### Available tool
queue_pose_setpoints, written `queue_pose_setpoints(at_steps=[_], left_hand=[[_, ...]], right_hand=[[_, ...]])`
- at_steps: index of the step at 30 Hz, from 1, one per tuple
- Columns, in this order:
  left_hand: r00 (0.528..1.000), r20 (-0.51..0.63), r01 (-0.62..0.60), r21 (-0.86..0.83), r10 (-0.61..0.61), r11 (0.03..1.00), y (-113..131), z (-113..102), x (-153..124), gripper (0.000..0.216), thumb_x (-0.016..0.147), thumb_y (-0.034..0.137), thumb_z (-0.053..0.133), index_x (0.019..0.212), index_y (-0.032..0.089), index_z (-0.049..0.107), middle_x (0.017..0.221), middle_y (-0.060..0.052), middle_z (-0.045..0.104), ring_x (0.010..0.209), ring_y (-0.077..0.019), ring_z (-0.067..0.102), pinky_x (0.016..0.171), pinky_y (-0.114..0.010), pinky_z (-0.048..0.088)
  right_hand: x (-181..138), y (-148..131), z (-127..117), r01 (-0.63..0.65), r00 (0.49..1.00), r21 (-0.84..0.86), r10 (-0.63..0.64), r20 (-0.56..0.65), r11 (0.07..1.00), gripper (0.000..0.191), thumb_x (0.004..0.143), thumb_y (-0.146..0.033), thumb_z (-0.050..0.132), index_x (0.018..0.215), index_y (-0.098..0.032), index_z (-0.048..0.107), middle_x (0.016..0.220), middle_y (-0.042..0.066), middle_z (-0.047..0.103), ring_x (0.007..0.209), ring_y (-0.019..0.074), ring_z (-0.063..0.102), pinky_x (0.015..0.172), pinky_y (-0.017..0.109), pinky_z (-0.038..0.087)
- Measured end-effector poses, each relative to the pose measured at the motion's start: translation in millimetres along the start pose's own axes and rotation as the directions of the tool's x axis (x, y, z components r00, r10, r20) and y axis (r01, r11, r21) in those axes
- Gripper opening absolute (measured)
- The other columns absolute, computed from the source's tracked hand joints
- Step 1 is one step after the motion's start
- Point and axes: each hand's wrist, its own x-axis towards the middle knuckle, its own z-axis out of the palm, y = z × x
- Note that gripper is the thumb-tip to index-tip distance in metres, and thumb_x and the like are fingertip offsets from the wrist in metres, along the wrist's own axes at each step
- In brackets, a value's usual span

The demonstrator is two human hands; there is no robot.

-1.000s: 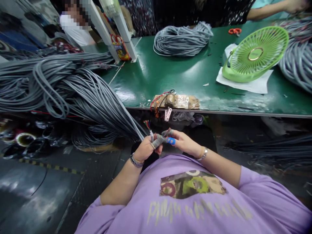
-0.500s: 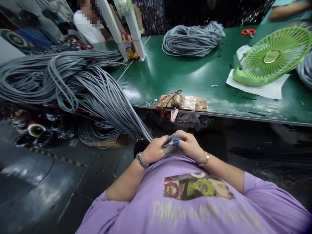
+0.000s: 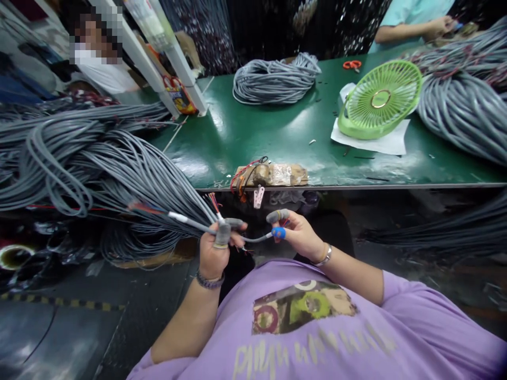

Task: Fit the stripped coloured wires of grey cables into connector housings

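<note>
My left hand (image 3: 217, 244), with grey covers on some fingers, is closed around grey cables in front of the table edge. Coloured wire ends (image 3: 215, 202) stick up above its thumb, and another cable with a white sleeve (image 3: 178, 217) runs out to the left. One grey cable (image 3: 257, 240) spans from this hand to my right hand (image 3: 298, 232), which pinches its end. A blue cover (image 3: 278, 233) sits on the right thumb and a grey cover on a fingertip. Red and blue wires show partly between those right fingers.
A big grey cable bundle (image 3: 150, 174) drapes over the table's left end. On the green table (image 3: 253, 134) lie a cable coil (image 3: 275, 82), a green fan (image 3: 380, 100), orange-handled scissors (image 3: 351, 65) and a wooden block (image 3: 277, 174). A co-worker's arm (image 3: 412, 31) is at back right.
My hands have moved apart, the left one swinging left and turning upward. A cable now shows stretched between them, and wire ends have come into sight. The view has turned right.
</note>
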Motion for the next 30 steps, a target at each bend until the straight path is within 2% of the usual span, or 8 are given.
queue_pose_setpoints(at_steps=[2, 5, 8, 14, 17, 20, 25, 30], left_hand=[[0.999, -0.037, 0.033, -0.074, -0.036, 0.997, 8.8, -0.1, -1.9, 0.031, 0.085, 0.045, 0.061, 0.090, 0.016, 0.071, 0.070, -0.003, 0.069, 0.046, -0.0085, 0.055, 0.047, -0.021, 0.045], [0.995, 0.059, 0.076, -0.013, -0.075, 0.997, 19.9, -0.5, -4.2, 0.032, 0.066, 0.035, 0.081, 0.090, 0.016, 0.071, 0.082, -0.005, 0.071, 0.065, -0.0144, 0.063, 0.062, -0.025, 0.052], [0.975, 0.168, 0.124, 0.124, -0.144, 0.985, 20.7, 0.0, -8.3, 0.026, 0.069, 0.029, 0.079, 0.090, 0.016, 0.071, 0.086, -0.006, 0.071, 0.075, -0.0167, 0.065, 0.072, -0.028, 0.053], [0.975, -0.050, 0.222, 0.140, -0.217, 0.965, -10.1, 8.3, -13.8, 0.027, 0.084, 0.039, 0.063, 0.101, 0.018, 0.066, 0.085, -0.004, 0.070, 0.068, -0.0140, 0.064, 0.069, -0.026, 0.052], [0.959, 0.196, 0.170, 0.174, -0.203, 0.970, -18.0, 11.2, -8.5, 0.027, 0.083, 0.037, 0.065, 0.100, 0.017, 0.068, 0.099, -0.007, 0.070, 0.087, -0.0181, 0.065, 0.084, -0.030, 0.051], [0.902, 0.351, 0.150, 0.292, -0.252, 0.945, -14.6, 9.5, -3.6, 0.025, 0.085, 0.038, 0.062, 0.076, 0.016, 0.069, 0.077, -0.004, 0.069, 0.070, -0.0153, 0.062, 0.072, -0.027, 0.050], [0.951, 0.222, 0.137, 0.316, -0.214, 0.939, -3.6, 5.1, -2.9, 0.040, 0.089, 0.040, 0.055, 0.058, 0.016, 0.064, 0.060, -0.004, 0.065, 0.060, -0.0134, 0.059, 0.066, -0.025, 0.048], [0.933, 0.186, 0.264, 0.231, -0.309, 0.936, -7.6, 7.6, -2.4, 0.032, 0.084, 0.043, 0.061, 0.071, 0.014, 0.068, 0.064, -0.005, 0.069, 0.059, -0.0145, 0.063, 0.061, -0.025, 0.051]], right_hand=[[3.6, 5.5, 3.2, -0.035, 0.999, 0.013, 0.035, 0.021, 0.999, 0.035, 0.065, -0.031, 0.081, 0.093, -0.017, 0.065, 0.069, -0.003, 0.058, 0.057, 0.0089, 0.054, 0.056, 0.024, 0.048], [12.4, 16.3, 10.9, -0.106, 0.993, 0.015, 0.105, 0.058, 0.994, 0.037, 0.063, -0.032, 0.082, 0.092, -0.016, 0.065, 0.069, -0.002, 0.061, 0.058, 0.0092, 0.057, 0.058, 0.024, 0.049], [20.5, 23.3, 18.5, -0.178, 0.981, 0.050, 0.174, 0.085, 0.983, 0.040, 0.061, -0.033, 0.084, 0.091, -0.015, 0.065, 0.072, -0.001, 0.063, 0.060, 0.0094, 0.058, 0.059, 0.024, 0.050], [25.0, 21.1, 18.3, -0.193, 0.980, 0.095, 0.187, 0.069, 0.977, 0.037, 0.061, -0.031, 0.084, 0.088, -0.015, 0.065, 0.073, -0.001, 0.065, 0.060, 0.0090, 0.059, 0.057, 0.023, 0.051], [26.5, 16.8, 16.1, -0.204, 0.978, 0.069, 0.200, 0.066, 0.976, 0.036, 0.062, -0.029, 0.083, 0.089, -0.015, 0.066, 0.078, 0.001, 0.068, 0.063, 0.0100, 0.061, 0.058, 0.023, 0.051], [28.9, 15.8, 15.0, -0.242, 0.969, 0.043, 0.239, 0.068, 0.969, 0.038, 0.062, -0.030, 0.083, 0.092, -0.015, 0.066, 0.079, 0.002, 0.068, 0.064, 0.0107, 0.061, 0.053, 0.021, 0.049], [28.9, 20.4, 5.2, -0.231, 0.973, 0.116, 0.232, 0.002, 0.966, 0.039, 0.067, -0.040, 0.079, 0.092, -0.015, 0.062, 0.076, 0.000, 0.063, 0.056, 0.0066, 0.054, 0.051, 0.020, 0.047], [27.6, 16.3, 8.0, -0.273, 0.947, -0.041, 0.276, 0.161, 0.961, 0.045, 0.068, -0.041, 0.079, 0.100, -0.015, 0.059, 0.074, -0.002, 0.060, 0.055, 0.0063, 0.050, 0.048, 0.019, 0.041]])
